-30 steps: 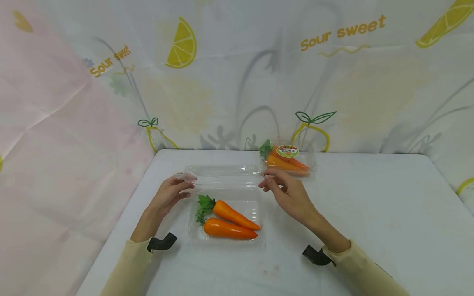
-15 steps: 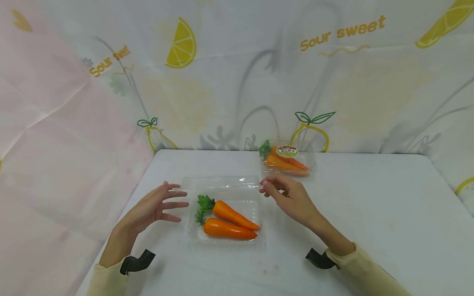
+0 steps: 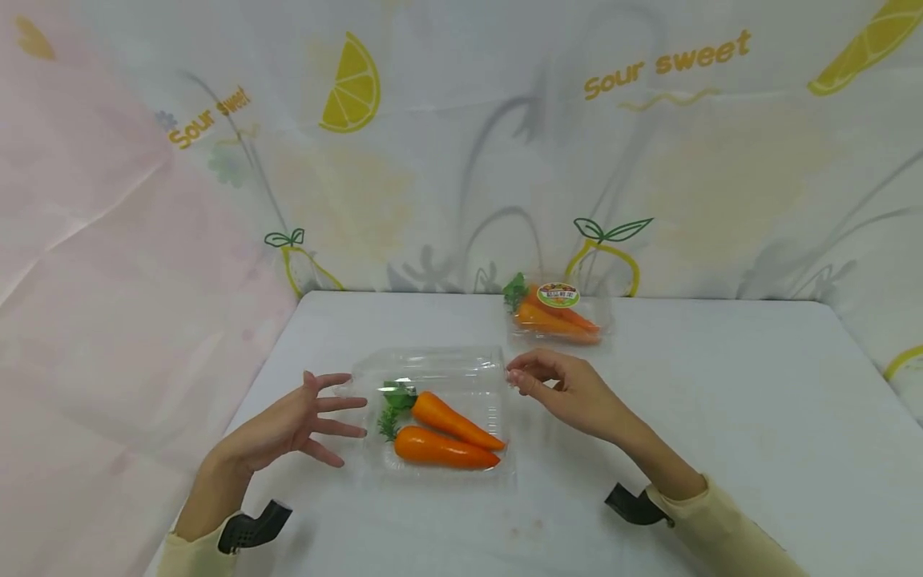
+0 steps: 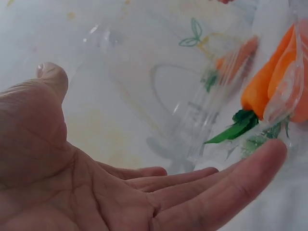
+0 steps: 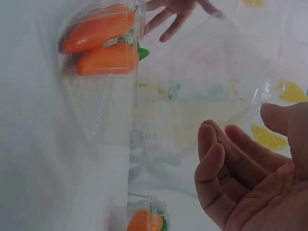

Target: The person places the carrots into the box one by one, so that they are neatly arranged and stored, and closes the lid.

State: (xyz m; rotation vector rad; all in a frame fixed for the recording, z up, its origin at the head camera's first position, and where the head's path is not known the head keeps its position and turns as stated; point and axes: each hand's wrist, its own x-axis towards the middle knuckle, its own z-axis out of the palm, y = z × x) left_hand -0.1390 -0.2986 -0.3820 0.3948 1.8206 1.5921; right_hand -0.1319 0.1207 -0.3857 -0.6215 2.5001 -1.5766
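Observation:
In the head view a clear plastic clamshell box (image 3: 440, 474) lies unfolded, two carrots (image 3: 445, 449) with green tops in its base. Its see-through lid (image 3: 440, 361) stands raised along the far side, tilting over the carrot tops. My left hand (image 3: 288, 425) is at the lid's left corner, fingers straight and spread, palm facing the box. At the right corner is my right hand (image 3: 566, 393), its fingers loosely bent. The right wrist view has the thumb (image 5: 276, 118) right at the lid's corner, apart from the other fingertips.
Behind the box, to the right, a closed clamshell (image 3: 554, 316) with carrots and an oval label sits near the back edge of the white table (image 3: 707, 417). A printed fabric backdrop (image 3: 461, 160) hangs behind the table.
The lid has swung up and forward from behind the base, now overlapping the carrot tops in view. My left hand moved left and nearer, spreading its fingers; my right hand came slightly nearer.

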